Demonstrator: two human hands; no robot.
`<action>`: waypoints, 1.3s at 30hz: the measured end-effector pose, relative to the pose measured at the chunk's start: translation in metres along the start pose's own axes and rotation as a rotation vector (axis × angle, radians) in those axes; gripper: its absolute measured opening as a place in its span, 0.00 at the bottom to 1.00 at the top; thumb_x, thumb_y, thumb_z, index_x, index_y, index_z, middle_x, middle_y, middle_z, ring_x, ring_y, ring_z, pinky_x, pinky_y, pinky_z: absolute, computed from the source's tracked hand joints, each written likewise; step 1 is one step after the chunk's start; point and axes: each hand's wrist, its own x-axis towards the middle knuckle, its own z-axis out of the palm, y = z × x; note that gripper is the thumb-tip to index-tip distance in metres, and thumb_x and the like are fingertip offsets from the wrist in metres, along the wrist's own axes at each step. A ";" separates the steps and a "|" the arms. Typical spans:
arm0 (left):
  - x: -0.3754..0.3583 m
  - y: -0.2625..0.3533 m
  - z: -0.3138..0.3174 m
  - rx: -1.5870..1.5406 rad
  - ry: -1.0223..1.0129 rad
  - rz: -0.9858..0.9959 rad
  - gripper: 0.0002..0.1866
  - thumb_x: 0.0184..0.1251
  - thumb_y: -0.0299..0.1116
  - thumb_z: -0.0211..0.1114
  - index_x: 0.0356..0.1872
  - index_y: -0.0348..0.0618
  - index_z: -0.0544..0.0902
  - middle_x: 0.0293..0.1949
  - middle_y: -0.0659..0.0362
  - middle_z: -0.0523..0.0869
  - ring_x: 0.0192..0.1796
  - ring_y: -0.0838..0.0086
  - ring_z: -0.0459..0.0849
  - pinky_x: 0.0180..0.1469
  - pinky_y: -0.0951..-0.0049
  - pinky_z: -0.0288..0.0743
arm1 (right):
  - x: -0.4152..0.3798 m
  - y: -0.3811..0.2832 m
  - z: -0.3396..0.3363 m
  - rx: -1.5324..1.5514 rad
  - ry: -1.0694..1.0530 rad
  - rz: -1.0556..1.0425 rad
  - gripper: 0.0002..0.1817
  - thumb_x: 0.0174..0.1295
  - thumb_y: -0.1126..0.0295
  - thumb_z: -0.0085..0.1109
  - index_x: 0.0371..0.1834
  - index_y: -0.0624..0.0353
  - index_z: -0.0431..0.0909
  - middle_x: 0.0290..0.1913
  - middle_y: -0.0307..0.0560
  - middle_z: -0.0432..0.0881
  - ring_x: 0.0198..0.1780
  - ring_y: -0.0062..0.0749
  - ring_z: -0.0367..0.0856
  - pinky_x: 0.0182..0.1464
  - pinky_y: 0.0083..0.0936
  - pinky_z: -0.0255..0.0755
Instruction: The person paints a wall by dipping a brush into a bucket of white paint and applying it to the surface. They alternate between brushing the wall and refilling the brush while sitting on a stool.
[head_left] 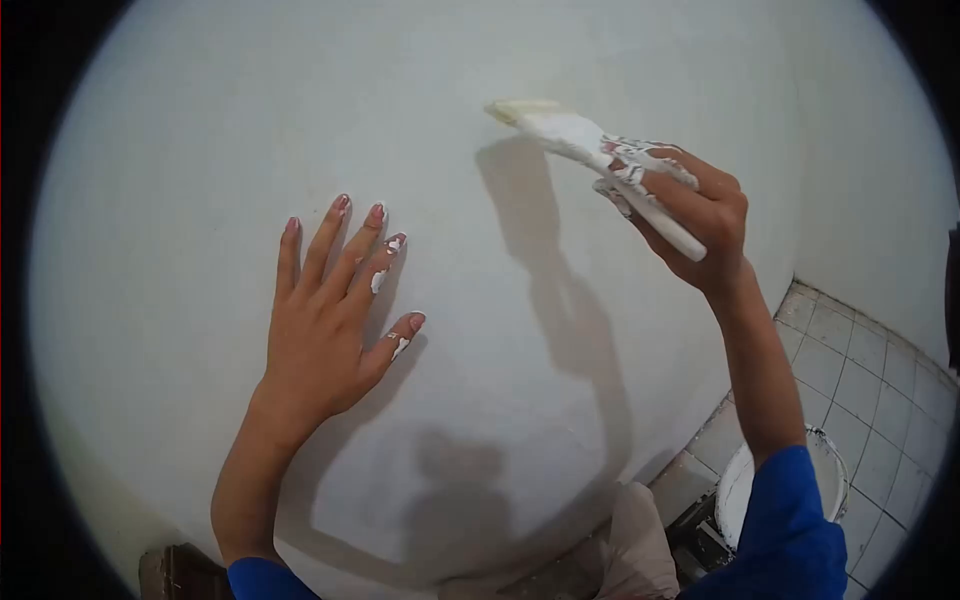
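Note:
My left hand [325,330] lies flat against the pale wall [450,330], its fingers spread and spotted with white paint. To the upper right, my right hand [690,195] grips a paintbrush [575,132] coated in white paint. Its bristles point up and left, close to the wall, and the handle's end sticks out below my palm. White paint smears cover the fingers of this hand. The brush and arm cast a shadow on the wall.
A paint bucket [737,490] with white paint on it stands at lower right, partly hidden by my right sleeve. Around it spreads a tiled floor [835,350], meeting a second wall [870,190] at right. A dark brown object [195,575] shows at the lower left edge.

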 end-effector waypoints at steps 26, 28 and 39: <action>0.008 -0.003 -0.011 0.005 0.053 0.033 0.28 0.61 0.50 0.60 0.57 0.42 0.76 0.68 0.56 0.66 0.74 0.59 0.53 0.73 0.45 0.35 | 0.001 0.018 -0.025 -0.015 -0.303 -0.079 0.11 0.44 0.77 0.68 0.34 0.59 0.84 0.31 0.49 0.83 0.29 0.40 0.82 0.31 0.29 0.75; 0.005 -0.001 -0.014 0.012 0.054 0.030 0.28 0.61 0.50 0.60 0.57 0.42 0.76 0.68 0.56 0.67 0.74 0.58 0.53 0.73 0.45 0.35 | -0.033 -0.011 -0.038 0.005 -0.439 -0.008 0.14 0.44 0.74 0.67 0.37 0.56 0.83 0.36 0.49 0.83 0.34 0.41 0.83 0.34 0.32 0.77; -0.007 -0.006 0.000 0.041 0.063 0.005 0.28 0.59 0.47 0.62 0.58 0.42 0.74 0.68 0.56 0.67 0.74 0.58 0.54 0.73 0.45 0.36 | 0.019 -0.011 -0.010 0.005 -0.078 0.024 0.11 0.45 0.77 0.70 0.33 0.64 0.83 0.33 0.50 0.84 0.28 0.42 0.83 0.40 0.32 0.79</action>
